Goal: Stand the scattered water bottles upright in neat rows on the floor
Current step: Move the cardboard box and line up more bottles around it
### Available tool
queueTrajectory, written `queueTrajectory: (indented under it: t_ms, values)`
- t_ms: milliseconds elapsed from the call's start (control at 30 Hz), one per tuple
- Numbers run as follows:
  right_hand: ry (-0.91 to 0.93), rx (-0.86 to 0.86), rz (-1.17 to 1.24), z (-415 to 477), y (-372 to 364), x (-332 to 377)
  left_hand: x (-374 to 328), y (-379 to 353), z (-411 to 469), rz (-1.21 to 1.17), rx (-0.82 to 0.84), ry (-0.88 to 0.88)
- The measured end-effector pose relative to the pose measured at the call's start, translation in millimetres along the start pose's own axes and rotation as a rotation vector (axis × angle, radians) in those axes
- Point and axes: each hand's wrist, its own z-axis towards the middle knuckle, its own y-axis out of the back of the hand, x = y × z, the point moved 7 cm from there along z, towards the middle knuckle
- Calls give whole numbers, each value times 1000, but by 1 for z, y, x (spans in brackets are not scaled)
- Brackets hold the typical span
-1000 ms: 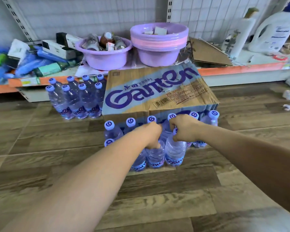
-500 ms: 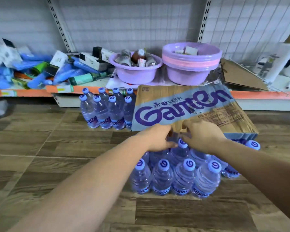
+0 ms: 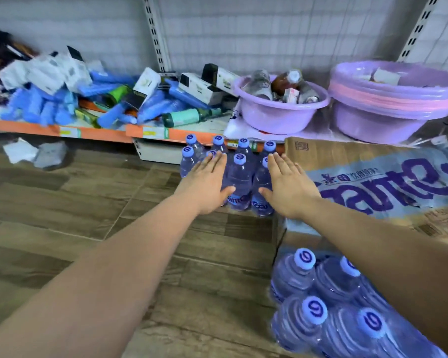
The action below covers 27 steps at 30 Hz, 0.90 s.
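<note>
Several blue-capped water bottles (image 3: 239, 177) stand upright in two rows on the wooden floor, just in front of the shelf base. My left hand (image 3: 207, 184) lies flat with straight fingers over the left side of that group. My right hand (image 3: 287, 187) is flat with straight fingers over its right side. Neither hand holds anything. A second group of upright bottles (image 3: 318, 306) stands at the lower right, partly hidden by my right forearm.
A Ganten cardboard box (image 3: 388, 187) lies on the floor to the right of the far bottles. On the low shelf behind are two purple basins (image 3: 277, 109) and a heap of blue packets and boxes (image 3: 109, 99). Crumpled wrapping (image 3: 36, 153) lies at the left.
Both hands left the near bottles by the box and reached forward to the far group, now with fingers straight. The view swung left and closer.
</note>
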Motion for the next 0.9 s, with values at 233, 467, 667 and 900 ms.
queueTrajectory:
  t_ms: [233,467,667,900]
  values:
    - [-54,42,-37,59,-27,-5,20,-42,20,-28,26,-27]
    - [-40,-4,-93,68,-43,-9,8,-56,48,-46,30,-52]
    - [-61,16,-167,69,-46,-11,-10,-45,90,-53,37,-66]
    - [-36,-65,-134,70,-40,-8,-30,-38,92,140,-13,-28]
